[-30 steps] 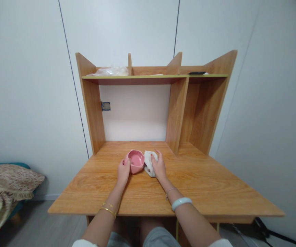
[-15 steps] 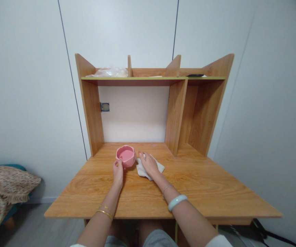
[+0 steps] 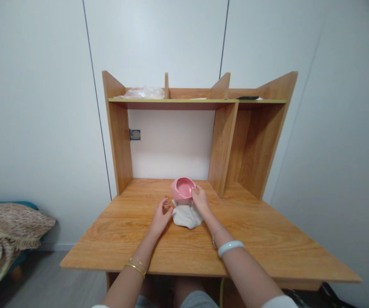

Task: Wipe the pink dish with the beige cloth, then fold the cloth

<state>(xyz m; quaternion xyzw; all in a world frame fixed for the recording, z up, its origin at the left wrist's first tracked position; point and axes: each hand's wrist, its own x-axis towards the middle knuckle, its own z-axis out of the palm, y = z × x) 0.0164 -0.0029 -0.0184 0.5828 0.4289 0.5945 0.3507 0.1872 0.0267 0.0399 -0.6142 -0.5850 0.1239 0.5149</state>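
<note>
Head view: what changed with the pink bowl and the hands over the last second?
The pink faceted ceramic bowl passed from the left hand to the right hand, which now holds it by the rim above the white crumpled cloth. The left hand let go and rests open beside the cloth. The wooden desk is unchanged.

Bright, even indoor light, sharp focus, wide-angle bending at edges.

The right hand covers the near side of the pink bowl and part of the white cloth beneath. The bottom edge cuts off both forearms and the table legs. Shelf items up top are too small to identify.
</note>
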